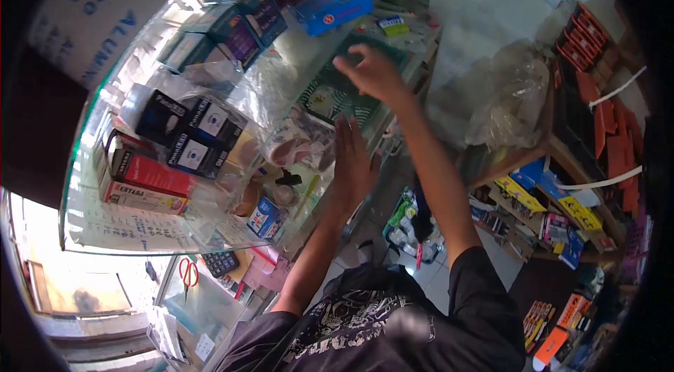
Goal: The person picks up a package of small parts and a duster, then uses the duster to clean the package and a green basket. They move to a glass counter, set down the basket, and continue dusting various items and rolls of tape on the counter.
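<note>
A dark green flat item with a striped cover, like a notebook (359, 104), lies on the glass counter (298, 45). My left hand (352, 170) rests at its near edge, fingers stretched out and close together, holding nothing I can see. Over its far part is my right hand (377, 75), slightly blurred, with thumb and forefinger apart and the other fingers partly curled. No object shows in it. Left of my left hand are rolls of tape (284, 147) and a small blue-and-white ABC box (265, 217).
Black Panaled boxes (193, 154), teal boxes (228, 31) and a blue box (333, 8) stand on the counter. A plastic bag (516, 102) sits on the right-hand shelf. Red scissors (188, 274) and a calculator (221, 262) lie lower left.
</note>
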Motion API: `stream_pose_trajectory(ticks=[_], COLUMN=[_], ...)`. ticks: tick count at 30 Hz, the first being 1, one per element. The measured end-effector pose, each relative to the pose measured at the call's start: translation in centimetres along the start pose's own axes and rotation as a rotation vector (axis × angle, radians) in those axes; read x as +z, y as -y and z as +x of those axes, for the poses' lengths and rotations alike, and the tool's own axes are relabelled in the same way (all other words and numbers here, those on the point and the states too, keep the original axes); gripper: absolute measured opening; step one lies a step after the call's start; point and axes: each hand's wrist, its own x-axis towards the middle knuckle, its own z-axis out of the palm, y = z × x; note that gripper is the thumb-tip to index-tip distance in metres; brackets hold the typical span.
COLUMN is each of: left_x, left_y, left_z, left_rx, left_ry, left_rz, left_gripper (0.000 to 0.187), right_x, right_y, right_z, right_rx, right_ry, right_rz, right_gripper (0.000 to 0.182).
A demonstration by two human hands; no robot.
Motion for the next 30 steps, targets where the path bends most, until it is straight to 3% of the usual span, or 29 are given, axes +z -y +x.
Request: stream_pose_trajectory(ticks=[3,7,9,11,12,13,14,15,16,17,18,20,21,26,28,30], left_x=[-1.6,0.3,3.3,7.0,9.1,11.7,14.7,17.6,21.2,25.6,26.4,27.0,29.0,33.1,33.6,34.8], left_y=[-2.9,-4.4,-4.0,-2.8,-2.1,-1.3,0.2,3.2,5.7,8.4,8.4,8.5,9.0,9.0,9.2,9.5], left_z=[-0.3,-4.8,-8.1,-11.3,-13.3,-15.6,-18.2,-23.1,-27.2,-30.1,-30.6,-31.5,-32.3,-30.6,-30.2,-29.4], left_rx=[-0.053,-0.029,-0.046,-0.143,-0.235,-0.376,-0.513,-0.516,-0.39,-0.262,-0.264,-0.564,-0.745,-0.727,-0.752,-0.646], left_ry=[-0.064,-0.063,0.103,0.364,0.488,0.541,0.59,0.604,0.634,0.657,0.667,0.807,0.777,0.799,0.817,0.786], left_rz=[-0.123,-0.334,-0.417,-0.501,-0.518,-0.573,-0.625,-0.629,-0.559,-0.49,-0.498,-0.522,-0.559,-0.4,-0.399,-0.325], left_gripper=[0.069,0.054,0.048,0.038,0.033,0.029,0.026,0.026,0.024,0.022,0.022,0.021,0.019,0.025,0.03,0.042], right_x=[-6.7,-9.1,-7.5,-4.8,-2.5,1.4,2.2,4.4,6.3,7.5,7.2,8.7,9.1,10.4,10.8,10.5], right_y=[2.5,-6.6,-17.1,-24.4,-29.5,-38.1,-38.2,-38.8,-42.8,-43.4,-40.5,-42.1,-42.2,-43.7,-43.1,-43.0], right_z=[-8.3,-17.9,-23.2,-29.8,-33.8,-39.6,-42.2,-44.3,-47.6,-49.6,-48.8,-50.3,-49.9,-50.2,-50.6,-51.3], right_rx=[-0.034,0.192,0.324,0.668,0.761,0.492,0.694,0.955,1.041,1.042,1.162,1.25,1.259,1.306,1.293,1.271], right_ry=[-0.26,-0.893,-0.95,-0.598,-0.501,-0.534,-0.395,-0.451,-0.344,-0.343,-0.237,-0.118,-0.119,0.105,0.035,-0.049], right_rz=[0.47,0.681,0.186,0.382,0.306,-0.136,-0.097,-0.17,-0.271,-0.307,-0.356,-0.47,-0.468,-0.659,-0.661,-0.677], right_gripper=[0.05,0.03,0.026,0.03,0.031,0.032,0.031,0.036,0.044,0.051,0.054,0.054,0.054,0.044,0.042,0.04])
